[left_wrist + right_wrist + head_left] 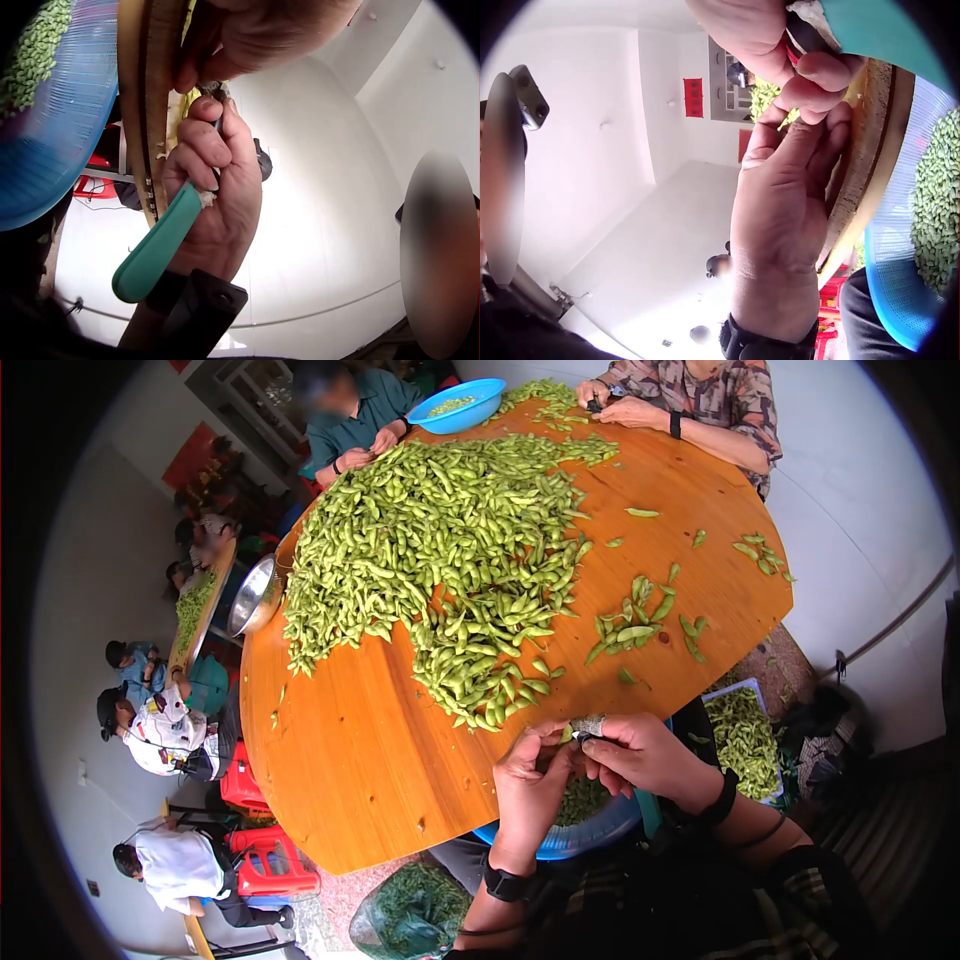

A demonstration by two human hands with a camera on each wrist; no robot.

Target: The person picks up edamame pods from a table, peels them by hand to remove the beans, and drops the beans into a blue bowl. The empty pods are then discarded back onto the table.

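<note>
My left hand (535,775) pinches a green soybean pod (567,734) between thumb and fingers, over the near table edge. Close against it, my right hand (645,755) grips a tool with a teal handle (161,244); its dark front part lies among the fingers, and its working end is hidden. A grey wrap (588,724) shows at the right fingertips. In the right wrist view the left fingers and the pod (789,118) meet the right fingers. Below both hands, a blue basket (86,97) holds shelled green beans (34,56).
A large heap of pods (430,550) covers much of the wooden table (340,780), with small loose groups (635,622) at right. Two people work across the table near a blue basin (462,418). A crate of pods (745,745) stands low at right; a steel bowl (255,598) sits left.
</note>
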